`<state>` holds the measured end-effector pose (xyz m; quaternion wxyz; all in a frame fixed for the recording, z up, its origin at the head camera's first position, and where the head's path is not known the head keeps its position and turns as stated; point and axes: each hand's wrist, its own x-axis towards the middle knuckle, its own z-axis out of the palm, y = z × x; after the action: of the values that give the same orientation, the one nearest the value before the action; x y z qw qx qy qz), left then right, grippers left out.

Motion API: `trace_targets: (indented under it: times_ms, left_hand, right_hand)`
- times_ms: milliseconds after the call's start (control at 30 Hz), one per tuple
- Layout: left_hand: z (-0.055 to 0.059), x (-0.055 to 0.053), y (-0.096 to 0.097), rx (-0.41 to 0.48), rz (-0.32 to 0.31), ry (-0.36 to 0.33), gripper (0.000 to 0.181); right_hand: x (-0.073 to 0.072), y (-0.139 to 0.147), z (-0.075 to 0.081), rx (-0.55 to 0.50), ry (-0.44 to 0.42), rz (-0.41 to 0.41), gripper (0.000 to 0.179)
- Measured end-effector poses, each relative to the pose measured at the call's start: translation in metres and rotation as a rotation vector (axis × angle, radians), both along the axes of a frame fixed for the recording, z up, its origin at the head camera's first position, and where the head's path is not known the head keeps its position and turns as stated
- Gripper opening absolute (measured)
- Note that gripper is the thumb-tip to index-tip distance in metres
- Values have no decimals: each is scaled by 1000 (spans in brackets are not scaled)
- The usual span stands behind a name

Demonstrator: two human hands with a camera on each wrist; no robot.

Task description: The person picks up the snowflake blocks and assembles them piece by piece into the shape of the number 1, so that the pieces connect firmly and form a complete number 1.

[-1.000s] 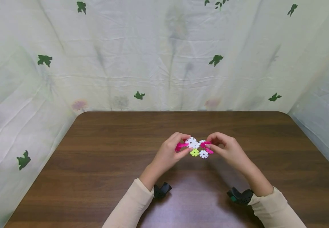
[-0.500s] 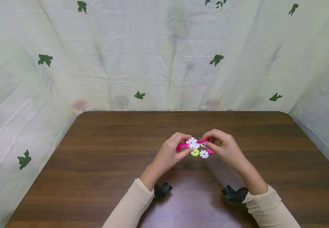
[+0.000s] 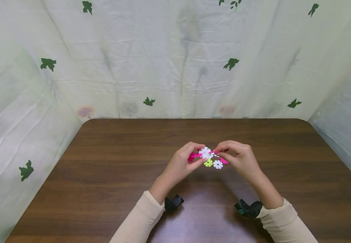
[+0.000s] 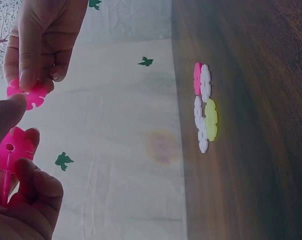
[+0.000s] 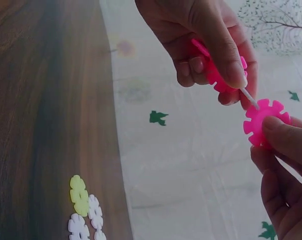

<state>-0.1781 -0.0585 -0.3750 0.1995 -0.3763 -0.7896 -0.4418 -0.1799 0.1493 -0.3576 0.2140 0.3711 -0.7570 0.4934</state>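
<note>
My left hand (image 3: 179,158) grips a small cluster of notched plastic snowflake discs, made of a white disc (image 3: 205,153) with pink discs (image 5: 223,82) on its left side. Between thumb and fingertips, my right hand (image 3: 242,158) pinches a single pink snowflake disc (image 5: 256,122). In the right wrist view, that disc's rim meets the white disc, seen edge-on, with the two planes crossing. Fingers partly hide the pink discs in the left hand. Both hands are raised above the table in the wrist views.
Loose snowflake discs lie on the brown wooden table (image 3: 132,175) beneath the hands: a yellow-green one (image 3: 208,163), white ones (image 3: 218,164) and a pink one (image 3: 224,161). A pale curtain (image 3: 175,67) with green bird shapes stands behind the table's far edge.
My right hand has shifted left and turned its pink disc edge-on, bringing it against the right side of the white disc. The left hand has hardly moved.
</note>
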Motion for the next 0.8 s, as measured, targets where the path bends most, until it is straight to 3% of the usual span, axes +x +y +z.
trace_targets:
  times_ms: [433,800]
  left_hand:
    - [1,2,0,-29,-29,-82,37]
    - [2,-1,-2,6,-40,-87,39]
  right_hand:
    - [-1,0,-3,-1,-1,31,25]
    - [1,1,1,1,-76,45,27]
